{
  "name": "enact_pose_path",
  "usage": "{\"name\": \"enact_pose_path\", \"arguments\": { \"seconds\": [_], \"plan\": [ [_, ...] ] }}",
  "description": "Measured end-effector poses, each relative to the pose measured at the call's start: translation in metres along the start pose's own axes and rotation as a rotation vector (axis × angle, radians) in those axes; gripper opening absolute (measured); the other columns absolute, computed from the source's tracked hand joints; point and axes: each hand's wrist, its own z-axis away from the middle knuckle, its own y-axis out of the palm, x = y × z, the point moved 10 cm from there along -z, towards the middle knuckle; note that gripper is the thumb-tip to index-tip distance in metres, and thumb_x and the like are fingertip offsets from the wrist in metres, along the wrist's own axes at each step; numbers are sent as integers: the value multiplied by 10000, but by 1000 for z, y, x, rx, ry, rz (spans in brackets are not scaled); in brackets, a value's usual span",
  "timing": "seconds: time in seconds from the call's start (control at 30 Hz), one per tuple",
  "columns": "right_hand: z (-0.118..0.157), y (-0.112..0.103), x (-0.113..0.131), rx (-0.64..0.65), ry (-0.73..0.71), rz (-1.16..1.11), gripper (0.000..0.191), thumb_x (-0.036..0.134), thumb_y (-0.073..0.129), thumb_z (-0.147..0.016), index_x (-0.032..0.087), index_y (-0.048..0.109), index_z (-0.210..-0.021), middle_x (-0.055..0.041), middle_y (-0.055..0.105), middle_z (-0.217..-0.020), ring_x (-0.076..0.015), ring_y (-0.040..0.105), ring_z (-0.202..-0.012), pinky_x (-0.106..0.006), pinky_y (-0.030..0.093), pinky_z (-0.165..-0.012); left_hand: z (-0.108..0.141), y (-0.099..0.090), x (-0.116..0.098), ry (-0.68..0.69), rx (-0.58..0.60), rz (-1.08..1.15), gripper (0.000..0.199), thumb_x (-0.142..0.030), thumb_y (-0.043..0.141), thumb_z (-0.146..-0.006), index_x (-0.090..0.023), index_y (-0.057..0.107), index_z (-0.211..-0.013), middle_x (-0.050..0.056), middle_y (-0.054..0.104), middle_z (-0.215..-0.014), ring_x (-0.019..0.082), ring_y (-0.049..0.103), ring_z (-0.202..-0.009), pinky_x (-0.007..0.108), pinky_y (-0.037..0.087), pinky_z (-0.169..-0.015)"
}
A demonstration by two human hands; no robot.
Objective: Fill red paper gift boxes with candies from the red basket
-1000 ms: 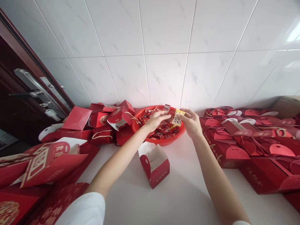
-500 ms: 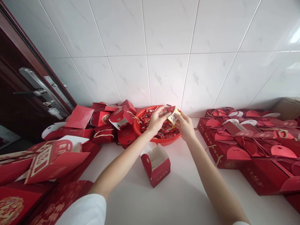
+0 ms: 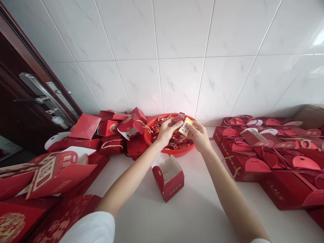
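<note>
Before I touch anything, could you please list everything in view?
Table: one, white, centre
Wall: one, white tiled, behind
Door: one, dark red, far left
Handle: one, silver, on door
Basin: one, red, near wall
Wrapped pieces: many, mostly red, in basin
Packet: one, yellow and white, over basin
Open box: one, red, white inside, nearer than basin
Left boxes: many, red, left side
Right boxes: many, red, right side
Brownish object: one, far right
Sleeves: two, white, bottom edge
Left hand: one, bare, over basin
Right hand: one, bare, holding packet

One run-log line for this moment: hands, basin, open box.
left hand: over red basin, grip unclear | right hand: holding yellow-and-white packet | basin contents: red packets | open box: on tabletop, near side of basin
</note>
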Motion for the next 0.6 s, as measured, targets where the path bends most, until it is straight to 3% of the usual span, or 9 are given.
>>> {"name": "enact_pose_path", "arguments": {
  "seconds": [0.1, 0.23, 0.6],
  "plan": [
    [0, -2, 0, -5, -9, 32, 481, 544, 833, -623, 221, 687, -948, -32, 720, -901, -186, 674, -754, -310, 585, -635, 4, 3, -1, -13, 45, -1, 398, -470, 849, -679, -163, 742, -908, 68, 777, -963, 254, 714, -966, 378, 553, -883],
    [-1, -7, 0, -39, -43, 71, 416, 538, 799, -664, 233, 673, -917, -20, 727, -911, -172, 674, -767, -268, 548, -629, 12, 10, -7, 29, 134, -89, 442, -316, 890, -621, -171, 745, -1012, 68, 780, -1016, 271, 703, -1040, 397, 535, -944],
    [-3, 0, -4, -23, -28, -85, 440, 514, 804, -675, 230, 696, -993, -59, 745, -1069, -251, 697, -1002, -327, 575, -766, 13, 6, -10, 117, 62, -166, 488, -353, 890, -638, -177, 729, -1064, 83, 772, -1103, 282, 707, -1040, 419, 547, -948]
  ]
}}
